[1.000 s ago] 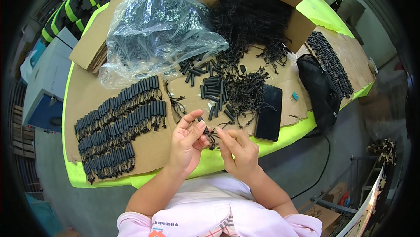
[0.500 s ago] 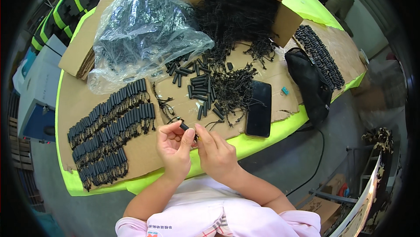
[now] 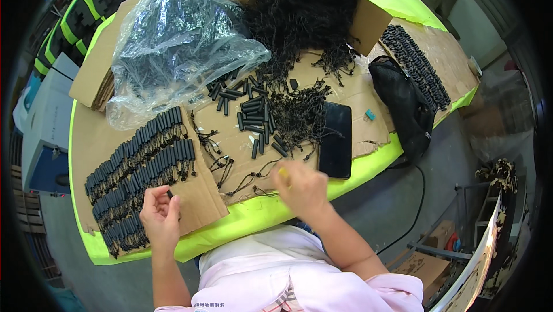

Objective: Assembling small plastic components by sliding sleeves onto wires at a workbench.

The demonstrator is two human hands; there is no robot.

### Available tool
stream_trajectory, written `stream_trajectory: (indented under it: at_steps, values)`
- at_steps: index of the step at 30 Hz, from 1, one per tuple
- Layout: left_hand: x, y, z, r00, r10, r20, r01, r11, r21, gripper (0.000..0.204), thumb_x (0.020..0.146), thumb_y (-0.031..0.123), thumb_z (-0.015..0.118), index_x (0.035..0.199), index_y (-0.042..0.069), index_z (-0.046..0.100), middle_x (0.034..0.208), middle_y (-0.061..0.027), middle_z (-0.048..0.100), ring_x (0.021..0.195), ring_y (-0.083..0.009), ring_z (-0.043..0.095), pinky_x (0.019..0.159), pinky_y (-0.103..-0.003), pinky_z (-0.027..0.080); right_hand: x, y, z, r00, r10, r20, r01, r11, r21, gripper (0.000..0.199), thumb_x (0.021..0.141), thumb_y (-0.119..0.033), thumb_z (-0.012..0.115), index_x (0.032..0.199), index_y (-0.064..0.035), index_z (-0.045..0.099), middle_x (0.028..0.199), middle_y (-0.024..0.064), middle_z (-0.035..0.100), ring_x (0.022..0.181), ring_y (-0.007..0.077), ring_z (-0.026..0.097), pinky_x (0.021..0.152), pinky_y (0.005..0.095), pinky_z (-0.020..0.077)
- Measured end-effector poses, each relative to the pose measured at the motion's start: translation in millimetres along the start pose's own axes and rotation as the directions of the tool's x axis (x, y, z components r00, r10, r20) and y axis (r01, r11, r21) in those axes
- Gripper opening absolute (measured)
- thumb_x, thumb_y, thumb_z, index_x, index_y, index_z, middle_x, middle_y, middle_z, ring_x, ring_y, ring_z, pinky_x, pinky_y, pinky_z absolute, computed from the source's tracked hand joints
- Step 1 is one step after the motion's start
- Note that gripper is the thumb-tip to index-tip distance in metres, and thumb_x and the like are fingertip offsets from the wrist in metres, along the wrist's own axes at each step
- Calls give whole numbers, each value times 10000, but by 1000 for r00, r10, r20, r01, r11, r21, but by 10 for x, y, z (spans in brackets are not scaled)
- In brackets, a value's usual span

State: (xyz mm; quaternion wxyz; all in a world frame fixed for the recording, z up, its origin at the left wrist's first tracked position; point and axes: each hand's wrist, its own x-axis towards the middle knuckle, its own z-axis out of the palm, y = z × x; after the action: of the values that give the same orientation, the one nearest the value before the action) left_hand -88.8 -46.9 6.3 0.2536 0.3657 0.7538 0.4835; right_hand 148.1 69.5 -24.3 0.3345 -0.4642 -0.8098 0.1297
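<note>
Where the near edge of the table covered in neon-yellow cloth (image 3: 247, 215) runs toward its near left corner, I have my left hand (image 3: 161, 217), its thumb and forefinger pinched together on a short matte-black cylindrical tube (image 3: 170, 194). The pinched tube sits over the flat brown cardboard sheet (image 3: 203, 197), just beside three slanting rows of black tubes with knotted cord loops (image 3: 141, 162), which fill the surface's near left part.

Near the middle of the near edge is my right hand (image 3: 304, 190), its fingers curled in toward one another. Something small and yellow (image 3: 284, 172) shows at their tips; I cannot tell whether they are clamped on it. Thin black looped cords (image 3: 247, 181) lie just to the left of these fingers.

Further in from that edge, at mid-surface, I have loose black tubes (image 3: 252, 115) beside a tangle of black knotted cords (image 3: 296, 110). A black rectangular smartphone (image 3: 335, 148) lies right of the tangle, close to the near edge. Toward the right edge are a small teal clip (image 3: 370, 115) and a soft black fabric pouch (image 3: 403, 96). A crumpled clear plastic bag (image 3: 178, 47) spreads toward the far left corner, and an open brown cardboard box (image 3: 374, 24) of black cords stands by the far edge.
</note>
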Motion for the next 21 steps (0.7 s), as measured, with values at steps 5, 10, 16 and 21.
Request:
stream_trajectory:
  at_steps: [5,10,16,21]
  values:
    - [-3,-143,-95,993,119,-21,-81,785,614,199,726,-6,623,913,12,558,740,-62,495,591,-137,489,526,-288,401,240,328,55,993,113,-28,-116,972,-206,136,752,-194,630,781,-75,569,732,70,598,528,240,589,443,344,469]
    - [41,51,195,926,377,-30,-287,753,592,218,734,75,645,940,34,587,756,-78,523,643,-199,542,547,-306,430,270,388,94,984,139,-108,-145,988,-48,158,714,-159,640,780,-56,541,710,88,596,544,287,582,467,352,468]
    - [309,400,1055,850,436,297,-521,779,349,198,755,134,633,904,10,590,818,-149,590,709,-291,597,624,-362,482,336,297,-122,851,499,163,-381,373,846,111,762,5,540,827,-36,460,667,112,595,462,104,518,422,209,395]
    - [549,417,1467,860,224,459,-464,718,519,273,728,85,591,988,27,534,866,-197,603,799,-387,581,691,-446,467,252,349,-229,796,433,423,-401,-145,904,105,778,-6,500,833,-83,455,654,133,573,358,75,363,338,198,279]
